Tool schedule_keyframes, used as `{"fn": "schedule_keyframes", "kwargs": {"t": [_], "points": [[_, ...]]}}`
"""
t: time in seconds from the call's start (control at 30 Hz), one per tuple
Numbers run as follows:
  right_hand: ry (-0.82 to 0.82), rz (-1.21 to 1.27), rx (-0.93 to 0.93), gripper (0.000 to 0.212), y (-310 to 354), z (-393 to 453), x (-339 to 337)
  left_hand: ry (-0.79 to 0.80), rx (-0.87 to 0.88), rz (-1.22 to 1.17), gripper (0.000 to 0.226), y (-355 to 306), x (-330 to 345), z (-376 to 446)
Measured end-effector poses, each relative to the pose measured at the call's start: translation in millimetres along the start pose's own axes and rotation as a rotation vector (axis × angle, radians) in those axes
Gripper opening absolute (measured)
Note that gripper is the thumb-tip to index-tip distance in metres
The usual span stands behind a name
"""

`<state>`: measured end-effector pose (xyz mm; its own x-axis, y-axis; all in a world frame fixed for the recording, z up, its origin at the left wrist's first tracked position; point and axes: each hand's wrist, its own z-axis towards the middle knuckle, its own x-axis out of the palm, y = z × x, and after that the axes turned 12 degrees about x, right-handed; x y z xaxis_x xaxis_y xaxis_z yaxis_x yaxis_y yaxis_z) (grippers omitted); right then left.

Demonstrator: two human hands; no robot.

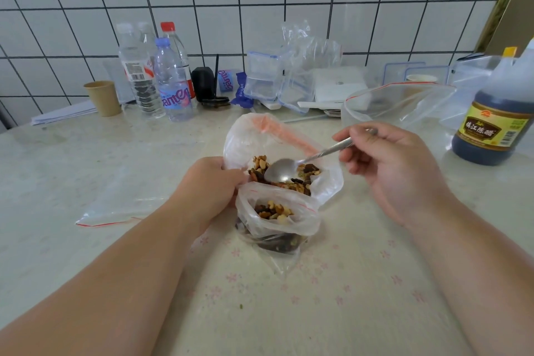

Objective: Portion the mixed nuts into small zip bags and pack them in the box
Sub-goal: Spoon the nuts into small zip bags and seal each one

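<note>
Two bags open | left hand (pixel 213 182) pinches limp, slippery nut bag (pixel 245 139) rim | right hand (pixel 387 165) clamped on stiff spoon (pixel 291 167) handle | small bag (pixel 289 225) light, floppy: hold by mouth

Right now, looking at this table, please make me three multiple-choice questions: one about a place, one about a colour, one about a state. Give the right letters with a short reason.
1. Where is the bowl of the spoon?
A. In the larger bag of mixed nuts
B. On the bare table
C. In the paper cup

2. What colour is the seal line on the small zip bag?
A. Blue
B. Red
C. Green

3. What is the state of the small zip bag?
A. Sealed and flat
B. Open, with some nuts inside
C. Open and empty

Answers:
1 A: the right hand holds the handle, and the bowl lies among the nuts in the larger bag.
2 B: a thin red line runs along its rim.
3 B: its mouth gapes beside the left hand and nuts show inside.
</note>
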<state>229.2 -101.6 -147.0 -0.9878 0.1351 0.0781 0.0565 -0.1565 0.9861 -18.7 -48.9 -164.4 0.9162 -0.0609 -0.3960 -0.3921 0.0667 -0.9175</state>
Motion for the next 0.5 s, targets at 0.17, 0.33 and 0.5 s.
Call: {"fn": "schedule_keyframes", "kwargs": {"t": [0.17,0.33,0.5], "points": [[-0.278,-0.227,0.073,0.018,-13,6,3,0.040,0.027,-0.036,0.008,-1,0,-1],[-0.237,-0.347,0.099,0.022,-21,9,11,0.057,0.045,-0.077,0.012,0,0,-2],[-0.239,-0.237,0.167,0.030,-22,12,6,0.059,0.033,-0.125,0.014,-2,0,-3]]}}
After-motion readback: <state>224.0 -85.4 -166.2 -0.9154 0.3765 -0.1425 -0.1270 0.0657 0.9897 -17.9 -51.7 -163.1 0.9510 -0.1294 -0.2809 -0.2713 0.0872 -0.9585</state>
